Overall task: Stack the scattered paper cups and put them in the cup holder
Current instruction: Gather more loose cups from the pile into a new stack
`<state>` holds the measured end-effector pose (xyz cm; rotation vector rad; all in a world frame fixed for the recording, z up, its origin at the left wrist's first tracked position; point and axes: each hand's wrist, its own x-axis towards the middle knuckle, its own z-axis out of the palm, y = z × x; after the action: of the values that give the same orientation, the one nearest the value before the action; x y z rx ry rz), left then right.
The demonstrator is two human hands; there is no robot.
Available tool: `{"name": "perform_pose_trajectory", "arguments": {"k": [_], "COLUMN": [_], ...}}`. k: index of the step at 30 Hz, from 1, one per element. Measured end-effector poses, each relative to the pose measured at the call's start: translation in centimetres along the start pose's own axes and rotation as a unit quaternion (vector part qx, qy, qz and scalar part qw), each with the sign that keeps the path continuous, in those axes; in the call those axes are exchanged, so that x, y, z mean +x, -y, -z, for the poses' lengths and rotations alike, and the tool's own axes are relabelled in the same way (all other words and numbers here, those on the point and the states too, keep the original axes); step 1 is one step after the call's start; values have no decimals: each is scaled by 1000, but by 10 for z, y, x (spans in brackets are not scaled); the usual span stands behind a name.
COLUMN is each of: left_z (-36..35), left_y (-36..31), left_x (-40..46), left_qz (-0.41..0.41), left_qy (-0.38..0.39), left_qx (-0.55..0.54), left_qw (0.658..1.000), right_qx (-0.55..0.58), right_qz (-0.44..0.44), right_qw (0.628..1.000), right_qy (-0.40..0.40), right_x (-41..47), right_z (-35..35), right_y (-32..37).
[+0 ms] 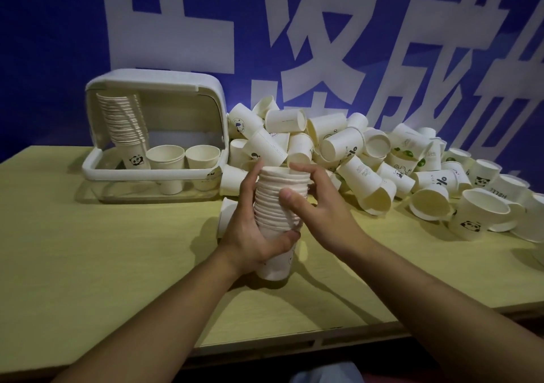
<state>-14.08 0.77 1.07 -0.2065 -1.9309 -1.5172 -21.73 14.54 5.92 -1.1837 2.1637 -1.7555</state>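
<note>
Both hands are wrapped around a tall stack of nested paper cups point(278, 206) standing on the counter point(103, 250): the left hand point(253, 238) grips low, the right hand point(315, 203) curls near the rim. The cup holder point(153, 138) sits open behind, left, beside the loose cup pile point(368, 159).

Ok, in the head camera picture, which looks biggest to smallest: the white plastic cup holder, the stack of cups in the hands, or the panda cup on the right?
1. White plastic cup holder
2. Held stack of white paper cups
3. White panda paper cup
</note>
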Motion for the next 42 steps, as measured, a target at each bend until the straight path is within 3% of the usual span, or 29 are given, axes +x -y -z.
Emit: {"name": "perform_pose_trajectory", "arguments": {"k": [8,11,16,19,21,23,27,31,36,42], "left_z": [60,100,147,155,155,153,140,126,101,84], "left_y": [-22,-26,-24,-22,-21,-20,-22,-22,-25,-14], "left_x": [-1,-11,-35,-47,-52,-53,-47,-34,-20,-17], "left_qz": [2,5,27,58,76,75,66,75,64,38], "left_qy": [-44,-79,-131,-129,-126,-117,-59,29,52,45], "left_qx": [68,114,140,139,145,152,146,174,180,162], "left_qw": [997,990,981,980,978,979,985,981,980,985], "right_qx": [-33,-106,-298,-372,-387,-353,-162,-8,77,86], "right_qz": [8,14,112,103,89,93,76,60,64,49], "right_qw": [998,991,920,876,867,892,979,998,995,995], "right_qy": [43,86,229,287,302,266,96,-24,-10,-16], "right_x": [17,26,38,45,47,50,57,61,49,34], "right_z": [-2,-8,-35,-54,-58,-55,-41,-35,-45,-50], "right_y": [2,-9,-11,-13,-14,-13,1,27,43,30]}}
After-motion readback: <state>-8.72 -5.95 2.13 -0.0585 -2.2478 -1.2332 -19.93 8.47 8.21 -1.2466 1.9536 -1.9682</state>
